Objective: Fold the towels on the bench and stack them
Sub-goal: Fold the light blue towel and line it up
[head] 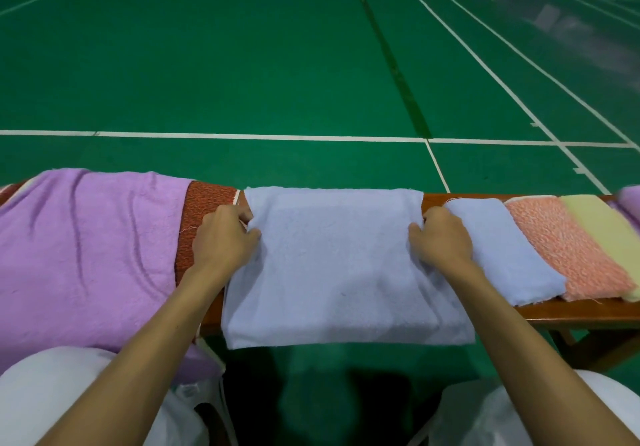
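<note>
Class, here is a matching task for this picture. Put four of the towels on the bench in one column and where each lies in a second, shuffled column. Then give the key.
Column 1
1. purple towel
2. large blue towel
3. orange towel
4. yellow towel

Column 2
A. farthest right of the four
B. gripped at its side edges by the left hand and right hand
C. spread over the left end of the bench
D. between the small blue towel and the yellow towel

Pairs: 1-C, 2-B, 3-D, 4-A
</note>
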Demonstrator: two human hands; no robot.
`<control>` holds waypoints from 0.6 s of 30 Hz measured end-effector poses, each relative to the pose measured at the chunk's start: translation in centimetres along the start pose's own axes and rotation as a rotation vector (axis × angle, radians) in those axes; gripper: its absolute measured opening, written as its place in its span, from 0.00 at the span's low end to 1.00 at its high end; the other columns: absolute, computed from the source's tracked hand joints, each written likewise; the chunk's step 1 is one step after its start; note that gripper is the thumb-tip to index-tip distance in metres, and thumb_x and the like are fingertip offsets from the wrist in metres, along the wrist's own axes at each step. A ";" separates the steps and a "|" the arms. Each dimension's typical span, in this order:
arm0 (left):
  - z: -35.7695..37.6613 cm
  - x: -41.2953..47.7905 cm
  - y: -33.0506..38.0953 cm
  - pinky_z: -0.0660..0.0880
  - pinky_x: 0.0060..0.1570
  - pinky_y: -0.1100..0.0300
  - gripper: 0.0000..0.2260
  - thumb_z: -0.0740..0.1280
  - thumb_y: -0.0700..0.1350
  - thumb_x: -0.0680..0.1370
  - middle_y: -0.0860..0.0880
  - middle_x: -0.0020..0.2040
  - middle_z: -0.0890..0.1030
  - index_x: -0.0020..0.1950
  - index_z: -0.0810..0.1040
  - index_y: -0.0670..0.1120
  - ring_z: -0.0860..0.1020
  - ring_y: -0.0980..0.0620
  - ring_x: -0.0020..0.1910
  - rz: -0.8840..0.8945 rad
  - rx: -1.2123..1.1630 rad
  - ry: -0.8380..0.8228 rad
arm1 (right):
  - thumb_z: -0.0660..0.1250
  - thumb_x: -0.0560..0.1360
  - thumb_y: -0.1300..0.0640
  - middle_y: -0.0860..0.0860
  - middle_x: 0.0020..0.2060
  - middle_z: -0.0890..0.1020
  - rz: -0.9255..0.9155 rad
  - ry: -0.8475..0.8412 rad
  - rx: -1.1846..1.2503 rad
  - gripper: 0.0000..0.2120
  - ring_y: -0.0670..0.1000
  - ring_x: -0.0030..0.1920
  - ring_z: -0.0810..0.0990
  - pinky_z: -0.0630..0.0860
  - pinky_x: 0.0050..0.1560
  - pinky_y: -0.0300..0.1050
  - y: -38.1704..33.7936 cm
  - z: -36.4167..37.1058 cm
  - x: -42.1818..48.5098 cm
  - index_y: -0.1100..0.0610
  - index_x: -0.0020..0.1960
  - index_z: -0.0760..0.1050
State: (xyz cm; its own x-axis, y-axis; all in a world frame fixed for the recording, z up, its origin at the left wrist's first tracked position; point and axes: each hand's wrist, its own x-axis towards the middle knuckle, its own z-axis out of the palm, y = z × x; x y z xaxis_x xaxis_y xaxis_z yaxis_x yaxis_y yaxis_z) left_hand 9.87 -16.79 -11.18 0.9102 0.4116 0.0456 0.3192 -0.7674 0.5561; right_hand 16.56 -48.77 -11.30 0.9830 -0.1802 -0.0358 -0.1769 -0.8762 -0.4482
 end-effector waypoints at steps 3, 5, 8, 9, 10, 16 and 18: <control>-0.2 -0.1 -0.1 0.70 0.34 0.59 0.07 0.75 0.42 0.77 0.53 0.31 0.77 0.41 0.81 0.48 0.75 0.52 0.32 0.010 -0.034 0.002 | 0.62 0.83 0.54 0.55 0.43 0.76 -0.023 0.007 0.013 0.10 0.57 0.43 0.74 0.68 0.43 0.49 0.2 -0.1 -0.4 0.58 0.46 0.68; -0.2 -0.1 -0.2 0.65 0.31 0.60 0.10 0.73 0.41 0.78 0.51 0.31 0.76 0.38 0.77 0.47 0.72 0.53 0.30 0.015 -0.077 -0.010 | 0.62 0.84 0.53 0.54 0.43 0.75 -0.038 0.017 0.070 0.09 0.58 0.44 0.74 0.69 0.44 0.50 0.4 -0.2 -0.6 0.58 0.50 0.68; -0.6 0.0 -0.1 0.63 0.31 0.58 0.13 0.71 0.42 0.81 0.50 0.31 0.70 0.39 0.71 0.46 0.66 0.52 0.29 -0.003 -0.239 -0.052 | 0.65 0.82 0.55 0.54 0.42 0.76 -0.064 0.018 0.292 0.09 0.59 0.44 0.75 0.69 0.43 0.50 1.3 -0.7 -0.2 0.59 0.49 0.68; -0.7 0.1 0.0 0.62 0.32 0.58 0.13 0.70 0.43 0.81 0.50 0.32 0.68 0.40 0.70 0.46 0.65 0.52 0.30 -0.031 -0.318 -0.097 | 0.66 0.82 0.57 0.54 0.42 0.77 -0.062 0.004 0.374 0.08 0.59 0.45 0.76 0.70 0.43 0.50 1.5 -0.9 -0.1 0.59 0.50 0.69; -0.9 0.2 0.1 0.63 0.33 0.58 0.12 0.71 0.43 0.81 0.49 0.34 0.68 0.43 0.70 0.46 0.65 0.52 0.31 -0.058 -0.404 -0.152 | 0.68 0.81 0.58 0.55 0.45 0.79 -0.045 -0.010 0.456 0.07 0.59 0.47 0.78 0.74 0.45 0.52 1.6 -1.1 0.0 0.59 0.51 0.70; -1.4 -0.2 -0.9 0.83 0.49 0.55 0.20 0.74 0.35 0.77 0.42 0.64 0.81 0.63 0.75 0.54 0.83 0.45 0.58 -0.132 -0.784 -0.251 | 0.73 0.78 0.64 0.57 0.76 0.69 0.036 -0.139 0.862 0.28 0.60 0.70 0.75 0.78 0.65 0.63 2.3 -2.7 -0.4 0.46 0.73 0.72; -2.1 -0.3 -0.9 0.84 0.44 0.59 0.23 0.72 0.32 0.78 0.44 0.60 0.85 0.68 0.77 0.52 0.86 0.45 0.55 -0.094 -0.852 -0.298 | 0.71 0.78 0.66 0.56 0.71 0.76 0.001 -0.191 0.940 0.25 0.59 0.68 0.78 0.80 0.62 0.60 2.3 -3.5 -0.7 0.46 0.71 0.76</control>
State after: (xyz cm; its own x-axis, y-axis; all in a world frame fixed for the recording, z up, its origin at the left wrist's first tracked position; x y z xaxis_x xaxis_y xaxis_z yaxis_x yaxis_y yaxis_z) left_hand 8.77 -15.17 -10.01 0.9586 0.2190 -0.1820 0.2003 -0.0643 0.9776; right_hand 15.27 -52.24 -9.17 0.9890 -0.0324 -0.1446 -0.1478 -0.1443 -0.9784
